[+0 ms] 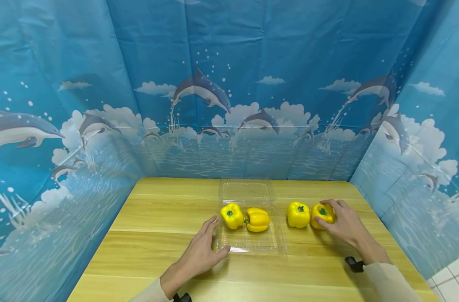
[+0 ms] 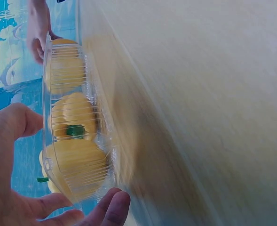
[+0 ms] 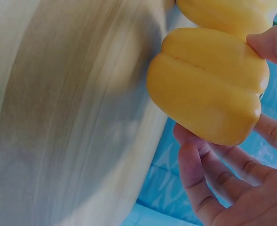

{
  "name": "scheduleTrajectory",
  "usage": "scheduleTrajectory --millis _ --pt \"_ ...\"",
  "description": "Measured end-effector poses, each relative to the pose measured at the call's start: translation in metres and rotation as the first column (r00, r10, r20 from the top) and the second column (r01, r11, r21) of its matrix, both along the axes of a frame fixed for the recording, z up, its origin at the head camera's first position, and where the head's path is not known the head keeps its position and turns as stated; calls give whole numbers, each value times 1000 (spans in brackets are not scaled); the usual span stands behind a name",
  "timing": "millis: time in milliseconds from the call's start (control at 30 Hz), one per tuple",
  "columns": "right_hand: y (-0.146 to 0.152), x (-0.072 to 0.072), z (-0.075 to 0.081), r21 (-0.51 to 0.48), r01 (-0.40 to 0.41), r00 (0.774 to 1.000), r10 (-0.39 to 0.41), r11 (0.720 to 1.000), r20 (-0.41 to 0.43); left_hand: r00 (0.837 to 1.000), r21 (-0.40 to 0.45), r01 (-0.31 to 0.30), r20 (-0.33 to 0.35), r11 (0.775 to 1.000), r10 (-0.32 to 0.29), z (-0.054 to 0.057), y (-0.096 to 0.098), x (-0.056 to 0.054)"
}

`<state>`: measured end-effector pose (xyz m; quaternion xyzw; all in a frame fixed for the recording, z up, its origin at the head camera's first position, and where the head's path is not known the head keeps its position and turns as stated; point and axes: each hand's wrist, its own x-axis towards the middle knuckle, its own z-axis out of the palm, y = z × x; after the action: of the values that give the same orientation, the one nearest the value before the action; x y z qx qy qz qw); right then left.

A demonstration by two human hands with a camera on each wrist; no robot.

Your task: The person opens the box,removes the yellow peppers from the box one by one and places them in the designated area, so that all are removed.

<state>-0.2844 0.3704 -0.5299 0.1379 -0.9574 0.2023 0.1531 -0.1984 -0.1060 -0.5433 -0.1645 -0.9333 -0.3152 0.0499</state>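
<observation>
My right hand (image 1: 346, 222) holds a yellow bell pepper (image 3: 209, 87), thumb on one side and fingers curled around the other; its green stem faces up in the head view. Right beside it, on its left, stands another yellow bell pepper (image 1: 298, 214). In an unlidded clear plastic clamshell box (image 1: 252, 245) sit two more: an upright bell pepper (image 1: 232, 216) and a bell pepper on its side (image 1: 258, 219), stem pointing left. My left hand (image 1: 200, 253) is spread along the box's near left corner, fingertips at its wall (image 2: 46, 117) and thumb near the front edge.
The box's hinged clear lid (image 1: 246, 191) lies folded back towards the rear of the wooden table (image 1: 157, 239). A blue dolphin-print curtain (image 1: 229, 92) hangs around the back and sides. White tiles (image 1: 453, 274) show past the table's right side.
</observation>
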Motion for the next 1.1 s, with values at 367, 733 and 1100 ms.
scheduleTrajectory --millis 367,733,1100 --pt "-1 3 -4 16 1 1000 -1 1000 11 1000 -1 1 -1 1000 -1 2 0 1" --pt "-1 5 -4 56 3 1000 -3 998 9 1000 -5 5 -7 1000 -6 2 0 2" --pt "-3 12 -1 64 25 1000 -26 998 17 1000 3 13 -14 1000 -13 1 -2 4"
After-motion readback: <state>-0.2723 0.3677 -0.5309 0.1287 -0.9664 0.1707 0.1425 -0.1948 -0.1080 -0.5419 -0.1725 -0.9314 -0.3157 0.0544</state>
